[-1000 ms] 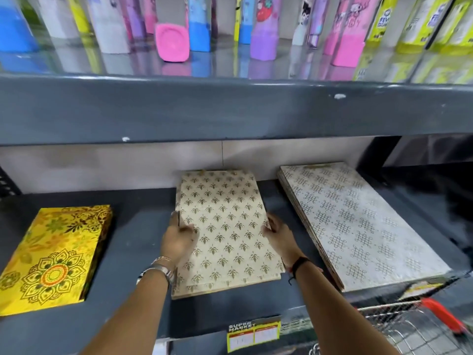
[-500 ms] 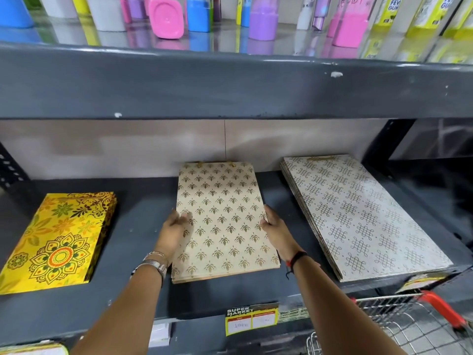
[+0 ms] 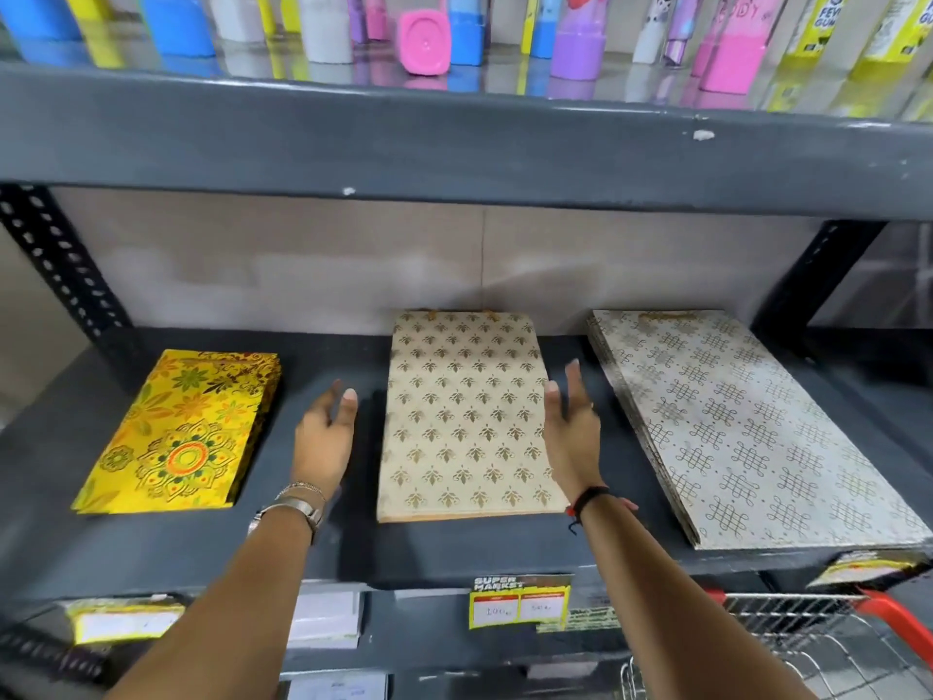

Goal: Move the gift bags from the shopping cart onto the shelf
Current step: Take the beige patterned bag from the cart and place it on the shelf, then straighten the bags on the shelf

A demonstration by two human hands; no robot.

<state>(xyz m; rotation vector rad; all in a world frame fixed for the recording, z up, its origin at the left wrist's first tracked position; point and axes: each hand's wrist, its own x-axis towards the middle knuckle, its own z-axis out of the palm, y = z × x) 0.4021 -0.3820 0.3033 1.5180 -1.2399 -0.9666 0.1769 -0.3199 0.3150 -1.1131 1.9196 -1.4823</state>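
Observation:
A stack of beige gift bags with gold motifs (image 3: 467, 416) lies flat in the middle of the dark grey shelf (image 3: 323, 553). My left hand (image 3: 325, 437) hovers open just left of the stack, apart from it. My right hand (image 3: 570, 431) is open at the stack's right edge, fingers spread, holding nothing. A yellow floral stack of gift bags (image 3: 182, 431) lies at the left. A larger white patterned stack (image 3: 747, 426) lies at the right. The wire shopping cart (image 3: 808, 644) with a red handle shows at the bottom right; its contents are hidden.
The upper shelf (image 3: 454, 138) overhangs close above, lined with colourful bottles (image 3: 424, 40). Black perforated uprights (image 3: 55, 260) frame the bay. Price labels (image 3: 517, 603) hang on the shelf's front edge. Bare shelf strips lie between the stacks.
Both hands have let go of the beige stack and pulled a little outward and up. The stack now lies straight, and the camera has drawn back.

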